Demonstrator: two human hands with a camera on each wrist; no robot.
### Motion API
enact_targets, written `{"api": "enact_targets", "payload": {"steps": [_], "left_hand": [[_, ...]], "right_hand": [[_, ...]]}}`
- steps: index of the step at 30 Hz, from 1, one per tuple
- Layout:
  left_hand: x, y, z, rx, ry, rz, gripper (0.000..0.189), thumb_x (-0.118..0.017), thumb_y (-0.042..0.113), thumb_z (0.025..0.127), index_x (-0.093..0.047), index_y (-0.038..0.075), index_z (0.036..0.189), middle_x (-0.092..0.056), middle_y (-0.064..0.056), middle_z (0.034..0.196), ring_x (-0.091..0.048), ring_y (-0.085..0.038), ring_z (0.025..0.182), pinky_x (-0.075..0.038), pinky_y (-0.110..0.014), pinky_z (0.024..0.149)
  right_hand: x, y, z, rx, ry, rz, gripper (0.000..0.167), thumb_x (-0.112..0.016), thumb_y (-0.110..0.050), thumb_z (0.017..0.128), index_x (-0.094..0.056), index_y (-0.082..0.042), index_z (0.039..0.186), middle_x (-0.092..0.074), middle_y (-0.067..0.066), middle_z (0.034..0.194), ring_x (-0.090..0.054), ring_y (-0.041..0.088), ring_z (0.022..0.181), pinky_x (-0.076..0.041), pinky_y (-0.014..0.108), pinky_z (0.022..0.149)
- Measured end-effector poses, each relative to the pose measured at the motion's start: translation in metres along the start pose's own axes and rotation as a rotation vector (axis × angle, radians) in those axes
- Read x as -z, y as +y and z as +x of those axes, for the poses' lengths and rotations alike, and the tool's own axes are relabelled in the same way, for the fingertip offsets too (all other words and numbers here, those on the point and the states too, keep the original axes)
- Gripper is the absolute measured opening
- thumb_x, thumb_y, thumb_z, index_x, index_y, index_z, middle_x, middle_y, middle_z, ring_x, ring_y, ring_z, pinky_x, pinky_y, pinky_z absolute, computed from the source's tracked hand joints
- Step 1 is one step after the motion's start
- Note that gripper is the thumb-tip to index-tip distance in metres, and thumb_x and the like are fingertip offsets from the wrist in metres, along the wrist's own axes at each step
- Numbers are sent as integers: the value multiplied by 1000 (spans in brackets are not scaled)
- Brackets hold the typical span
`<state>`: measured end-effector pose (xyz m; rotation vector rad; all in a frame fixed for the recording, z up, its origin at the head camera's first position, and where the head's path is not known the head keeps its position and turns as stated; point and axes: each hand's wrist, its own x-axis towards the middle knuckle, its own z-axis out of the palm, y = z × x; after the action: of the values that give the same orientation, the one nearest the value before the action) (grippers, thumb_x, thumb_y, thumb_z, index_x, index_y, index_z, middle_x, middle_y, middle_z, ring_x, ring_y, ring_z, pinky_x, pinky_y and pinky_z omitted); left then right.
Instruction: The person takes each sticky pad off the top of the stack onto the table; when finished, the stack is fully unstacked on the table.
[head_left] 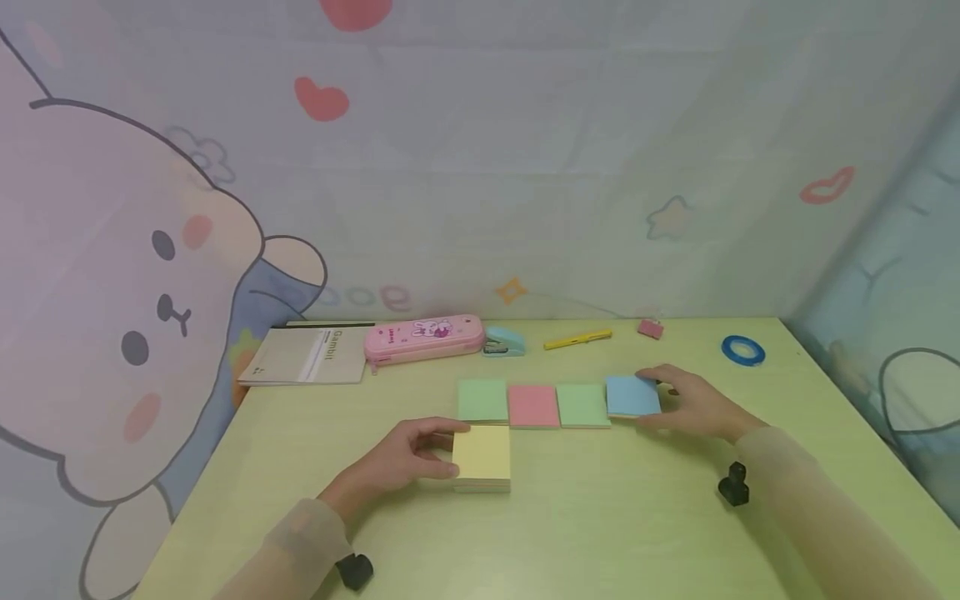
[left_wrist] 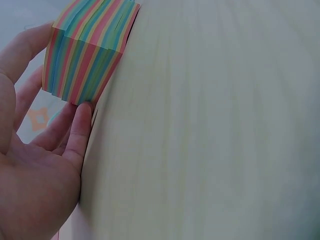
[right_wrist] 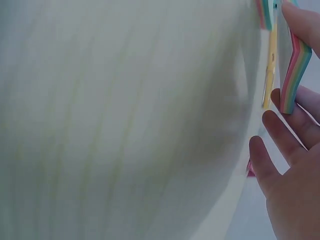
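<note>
A thick stack of sticky notes [head_left: 482, 454], yellow on top, stands in front of a row of thinner pads. My left hand [head_left: 411, 454] grips it from the left; the left wrist view shows striped coloured edges on the stack [left_wrist: 85, 50]. At the row's right end, my right hand [head_left: 693, 404] pinches a blue-topped sticky-note pad [head_left: 633, 396] between thumb and finger. Its layered edge [right_wrist: 297, 75] shows in the right wrist view, other fingers spread. Left of it lie a green pad [head_left: 582, 406], a pink pad [head_left: 533, 407] and another green pad [head_left: 482, 400].
Along the back are a notebook [head_left: 307, 357], a pink pencil case [head_left: 424, 338], a mint stapler [head_left: 504, 342], a yellow pen [head_left: 577, 339], a small pink clip [head_left: 650, 329] and a blue tape roll [head_left: 743, 351]. A printed cloth [head_left: 480, 167] hangs behind the table [head_left: 585, 533].
</note>
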<state>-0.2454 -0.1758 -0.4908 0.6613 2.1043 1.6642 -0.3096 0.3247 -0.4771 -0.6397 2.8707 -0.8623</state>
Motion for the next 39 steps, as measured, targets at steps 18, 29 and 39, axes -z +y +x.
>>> {"api": "enact_targets", "payload": {"steps": [18, 29, 39], "left_hand": [[2, 2, -1, -9, -7, 10, 57, -83, 10, 91, -62, 5, 144, -59, -18, 145, -60, -31, 124, -57, -29, 95], [1, 0, 0, 8, 5, 1, 58, -85, 9, 89, -64, 9, 144, -61, -14, 145, -61, -28, 123, -58, -30, 94], [1, -1, -1, -4, 3, 6, 58, -83, 8, 90, -63, 6, 144, -59, -17, 145, -60, -30, 122, -58, -29, 93]], "right_hand": [[-3, 5, -2, 72, -38, -109, 79, -85, -45, 86, -57, -1, 145, -54, 25, 145, -47, 48, 133, -39, 72, 109], [-3, 5, 1, 78, -54, -126, 80, -84, -47, 86, -57, -4, 148, -55, 22, 142, -47, 45, 130, -41, 70, 106], [-3, 6, 2, 78, -62, -130, 81, -85, -47, 85, -57, -5, 148, -54, 21, 142, -46, 45, 129, -41, 70, 105]]}}
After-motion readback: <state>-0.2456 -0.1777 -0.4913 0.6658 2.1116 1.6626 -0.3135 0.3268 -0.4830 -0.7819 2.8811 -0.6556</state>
